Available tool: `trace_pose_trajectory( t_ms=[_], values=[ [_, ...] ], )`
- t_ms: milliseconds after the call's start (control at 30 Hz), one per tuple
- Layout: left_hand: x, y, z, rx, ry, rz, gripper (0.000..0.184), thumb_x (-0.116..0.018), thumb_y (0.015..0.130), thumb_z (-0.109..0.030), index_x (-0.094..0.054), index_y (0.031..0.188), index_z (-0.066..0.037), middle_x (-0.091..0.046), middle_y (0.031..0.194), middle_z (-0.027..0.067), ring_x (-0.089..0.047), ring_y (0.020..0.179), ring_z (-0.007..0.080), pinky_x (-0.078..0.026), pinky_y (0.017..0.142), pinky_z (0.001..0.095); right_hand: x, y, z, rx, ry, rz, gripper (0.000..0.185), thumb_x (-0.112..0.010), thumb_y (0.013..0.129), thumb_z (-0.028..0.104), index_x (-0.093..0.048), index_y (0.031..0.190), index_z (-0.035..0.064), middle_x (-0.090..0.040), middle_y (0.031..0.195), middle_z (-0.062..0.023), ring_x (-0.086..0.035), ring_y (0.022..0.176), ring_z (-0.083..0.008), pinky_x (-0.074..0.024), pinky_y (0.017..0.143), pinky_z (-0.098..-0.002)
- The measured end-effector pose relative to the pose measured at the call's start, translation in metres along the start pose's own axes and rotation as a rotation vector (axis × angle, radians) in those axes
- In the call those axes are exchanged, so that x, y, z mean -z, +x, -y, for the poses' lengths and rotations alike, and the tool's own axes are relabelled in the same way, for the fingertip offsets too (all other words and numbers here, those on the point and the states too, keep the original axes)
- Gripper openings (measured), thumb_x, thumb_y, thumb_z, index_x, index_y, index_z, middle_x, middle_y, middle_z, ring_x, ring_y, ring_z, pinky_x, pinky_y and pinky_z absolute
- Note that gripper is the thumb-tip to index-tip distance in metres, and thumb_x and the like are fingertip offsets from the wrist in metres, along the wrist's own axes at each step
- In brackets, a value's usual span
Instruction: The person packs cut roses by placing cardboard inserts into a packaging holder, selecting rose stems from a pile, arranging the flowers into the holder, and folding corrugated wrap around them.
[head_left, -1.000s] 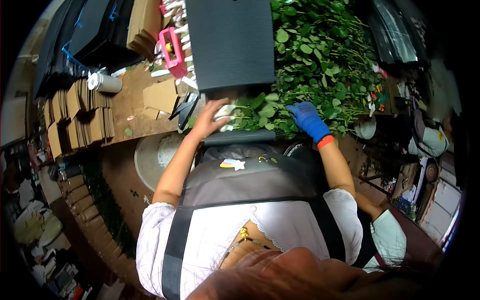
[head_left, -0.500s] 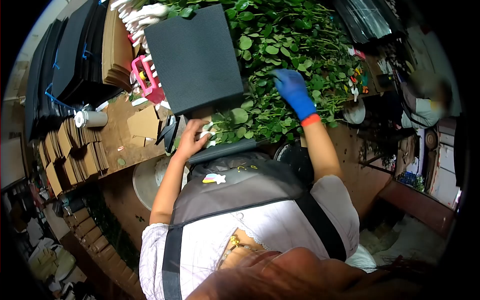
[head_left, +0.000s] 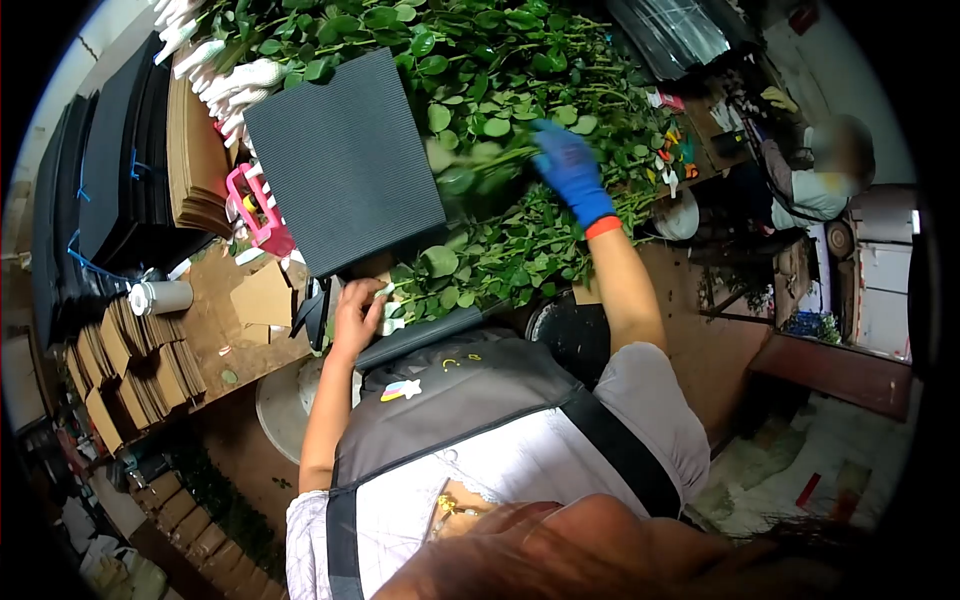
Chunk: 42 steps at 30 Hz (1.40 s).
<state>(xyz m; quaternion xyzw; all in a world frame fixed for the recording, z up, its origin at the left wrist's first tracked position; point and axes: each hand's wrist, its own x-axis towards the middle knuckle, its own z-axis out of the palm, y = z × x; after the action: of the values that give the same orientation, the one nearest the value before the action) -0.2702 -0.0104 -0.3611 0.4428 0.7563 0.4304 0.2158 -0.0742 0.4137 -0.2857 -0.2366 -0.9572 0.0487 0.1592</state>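
Right hand [head_left: 568,172], blue-gloved, grips leafy stems [head_left: 512,158] mid-frame; surrounding foliage [head_left: 540,62] could snag them. Bare left hand [head_left: 356,316] touches white sleeves [head_left: 392,326], can't tell if gripping; overpressing could crush them.

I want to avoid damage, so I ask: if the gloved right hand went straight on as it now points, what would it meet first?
Most likely the leafy green stems just ahead of the right hand, though depth is unclear and the hand is blurred.

On the table [head_left: 215,315], stems [head_left: 540,240] lie right of the board [head_left: 345,160], cardboard stacks [head_left: 140,370] left.
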Motion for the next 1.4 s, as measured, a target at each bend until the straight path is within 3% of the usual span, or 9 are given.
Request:
trace_pose_trajectory(
  t_ms=[67,233,500,600,967,1100,1133,1267,1400],
  values=[
    [0.000,0.002,-0.001,-0.039,0.019,-0.017,0.018,-0.072,0.087,-0.009,-0.069,0.105,-0.006,-0.066,0.107,0.0106,-0.060,0.097,0.0318,-0.049,0.087,0.0391,0.011,-0.008,-0.054,0.098,-0.125,-0.306,0.033,-0.071,0.079,0.016,-0.064,0.111,0.0093,-0.065,0.124,-0.0123,-0.063,0.107,-0.0363,-0.0502,0.095,-0.0466],
    [0.001,0.004,-0.001,0.005,0.010,0.000,0.019,-0.072,0.086,-0.010,-0.069,0.105,-0.006,-0.067,0.108,0.0114,-0.061,0.100,0.0328,-0.047,0.090,0.0399,0.067,-0.029,-0.100,-0.068,-0.179,-0.420,0.034,-0.070,0.079,0.012,-0.066,0.112,0.0092,-0.066,0.125,-0.0123,-0.063,0.111,-0.0348,-0.0492,0.097,-0.0455],
    [0.000,0.000,0.001,-0.004,0.023,-0.017,0.020,-0.071,0.088,-0.012,-0.069,0.106,-0.005,-0.067,0.105,0.0107,-0.063,0.095,0.0313,-0.047,0.088,0.0404,0.077,-0.003,-0.036,-0.092,-0.176,-0.014,0.031,-0.079,0.076,0.023,-0.069,0.103,0.0117,-0.067,0.122,-0.0109,-0.064,0.107,-0.0338,-0.0514,0.091,-0.0450],
    [-0.001,0.000,0.006,-0.067,0.049,-0.031,0.020,-0.071,0.087,-0.012,-0.069,0.106,-0.005,-0.067,0.105,0.0098,-0.063,0.097,0.0317,-0.045,0.092,0.0400,0.071,0.012,-0.031,-0.073,-0.015,-0.432,0.028,-0.078,0.078,0.019,-0.070,0.103,0.0084,-0.067,0.126,-0.0100,-0.064,0.109,-0.0330,-0.0522,0.094,-0.0432],
    [-0.003,0.001,0.012,-0.035,0.005,-0.044,0.021,-0.074,0.087,-0.016,-0.073,0.105,-0.006,-0.070,0.106,0.0096,-0.063,0.101,0.0318,-0.049,0.090,0.0396,0.132,0.013,0.021,0.158,0.132,-0.526,0.045,-0.060,0.082,-0.004,-0.068,0.124,0.0126,-0.069,0.121,-0.0117,-0.064,0.109,-0.0337,-0.0500,0.098,-0.0421],
    [0.000,0.001,0.011,-0.046,0.072,-0.007,0.028,-0.074,0.089,-0.016,-0.069,0.114,-0.006,-0.069,0.107,0.0115,-0.066,0.100,0.0279,-0.052,0.085,0.0367,0.147,-0.030,0.066,0.245,0.082,-0.064,0.047,-0.066,0.081,0.000,-0.068,0.126,0.0159,-0.070,0.116,-0.0101,-0.065,0.108,-0.0294,-0.0519,0.094,-0.0424],
    [-0.013,-0.007,0.026,0.227,-0.092,0.038,0.042,-0.076,0.087,-0.019,-0.062,0.124,-0.006,-0.069,0.109,0.0111,-0.067,0.101,0.0268,-0.052,0.086,0.0368,0.131,-0.043,0.072,0.275,0.216,0.032,0.049,-0.067,0.079,0.001,-0.068,0.125,0.0179,-0.071,0.111,-0.0105,-0.066,0.104,-0.0304,-0.0531,0.091,-0.0428],
    [-0.008,-0.004,0.025,0.069,-0.050,-0.100,0.062,-0.081,0.084,-0.017,-0.046,0.135,-0.006,-0.068,0.116,0.0194,-0.068,0.106,0.0329,-0.054,0.088,0.0399,0.024,-0.102,0.056,0.159,-0.054,0.390,0.034,-0.062,0.083,0.007,-0.070,0.112,0.0232,-0.070,0.089,-0.0099,-0.067,0.084,-0.0336,-0.0530,0.069,-0.0454],
    [-0.010,-0.001,0.021,0.079,-0.132,-0.105,0.071,-0.079,0.085,-0.011,-0.039,0.144,-0.004,-0.056,0.131,0.0163,-0.063,0.113,0.0242,-0.054,0.092,0.0346,-0.021,-0.107,0.053,0.026,-0.129,0.354,0.030,-0.061,0.084,0.012,-0.070,0.110,0.0236,-0.071,0.089,-0.0100,-0.069,0.085,-0.0330,-0.0537,0.071,-0.0454]
  ],
)
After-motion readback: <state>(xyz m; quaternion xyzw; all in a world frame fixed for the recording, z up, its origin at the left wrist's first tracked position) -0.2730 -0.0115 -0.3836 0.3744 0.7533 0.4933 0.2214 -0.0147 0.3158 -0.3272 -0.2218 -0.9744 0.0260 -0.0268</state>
